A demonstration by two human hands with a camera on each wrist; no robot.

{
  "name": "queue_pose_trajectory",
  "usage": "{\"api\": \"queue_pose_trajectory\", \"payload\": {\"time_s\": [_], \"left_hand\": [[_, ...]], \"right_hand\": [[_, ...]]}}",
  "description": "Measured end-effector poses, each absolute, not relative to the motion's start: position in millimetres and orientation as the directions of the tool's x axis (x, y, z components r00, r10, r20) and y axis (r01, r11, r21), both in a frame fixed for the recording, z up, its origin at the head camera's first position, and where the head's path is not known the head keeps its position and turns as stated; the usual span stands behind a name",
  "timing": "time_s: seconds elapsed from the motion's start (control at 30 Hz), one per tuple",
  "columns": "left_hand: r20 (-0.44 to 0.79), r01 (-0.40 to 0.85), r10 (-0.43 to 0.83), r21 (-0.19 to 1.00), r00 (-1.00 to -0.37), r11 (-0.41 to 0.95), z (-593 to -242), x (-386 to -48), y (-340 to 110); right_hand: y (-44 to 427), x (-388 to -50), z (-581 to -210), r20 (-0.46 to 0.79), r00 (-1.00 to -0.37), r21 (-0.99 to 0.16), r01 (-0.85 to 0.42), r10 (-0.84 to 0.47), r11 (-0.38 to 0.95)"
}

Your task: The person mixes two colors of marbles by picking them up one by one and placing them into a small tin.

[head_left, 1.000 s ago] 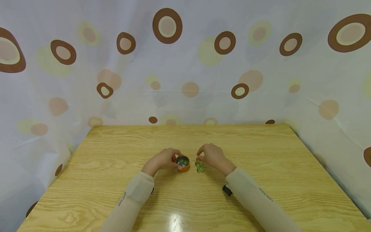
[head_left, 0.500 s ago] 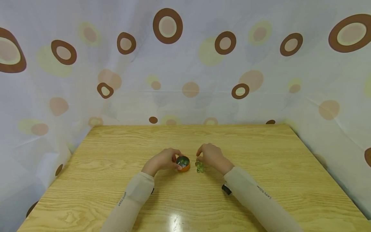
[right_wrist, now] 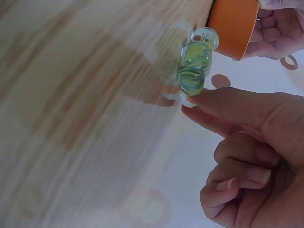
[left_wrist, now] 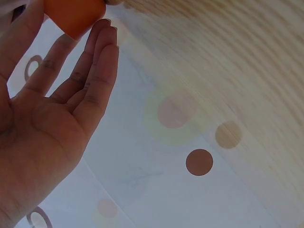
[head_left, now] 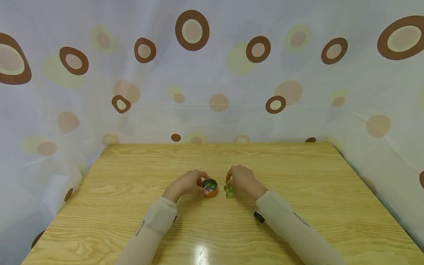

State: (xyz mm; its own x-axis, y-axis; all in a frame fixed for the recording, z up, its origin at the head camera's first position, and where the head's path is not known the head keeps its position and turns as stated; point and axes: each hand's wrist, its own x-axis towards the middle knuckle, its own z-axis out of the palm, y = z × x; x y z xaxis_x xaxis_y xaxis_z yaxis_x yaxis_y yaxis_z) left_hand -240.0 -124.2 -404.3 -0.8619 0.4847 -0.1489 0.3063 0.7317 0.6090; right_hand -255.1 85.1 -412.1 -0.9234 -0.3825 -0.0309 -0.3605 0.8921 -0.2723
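My left hand [head_left: 189, 183] grips a small round orange cup [head_left: 212, 194] with a dark, shiny inside, thumb and index finger at its rim. In the left wrist view the orange cup [left_wrist: 78, 18] shows at the top, beside the fingers. Just right of the cup lies a tight cluster of clear glass marbles with green swirls [head_left: 229, 191]. My right hand [head_left: 244, 181] reaches to the far side of this cluster. Up close in the right wrist view, its thumb and index finger pinch a marble [right_wrist: 188, 99] at the cluster's end, while the other fingers are curled in.
Both hands work on a wooden table [head_left: 212, 158]. A white curtain [head_left: 212, 70] with brown, pink and yellow circles stands behind it and along both sides. Something small and black [head_left: 259, 216] is strapped under the right sleeve.
The right hand's thumb and index finger have closed together at the marbles. The left hand keeps its hold on the cup, and the whole view has shifted slightly.
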Motion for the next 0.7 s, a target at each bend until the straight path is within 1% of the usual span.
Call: {"api": "queue_pose_trajectory", "payload": {"time_s": [0.27,0.7], "left_hand": [[-0.147,0.314,0.486,0.597,-0.862,0.738,-402.7,-240.5,-124.2],[-0.147,0.326,0.499,0.596,-0.854,0.734,-405.0,-242.6,-124.4]], "right_hand": [[87.3,-258.9,-413.7,-0.028,-0.919,-0.279,-0.371,-0.394,0.886],[92.4,-260.8,-412.6,0.017,-0.921,-0.302,-0.375,-0.388,0.877]]}}
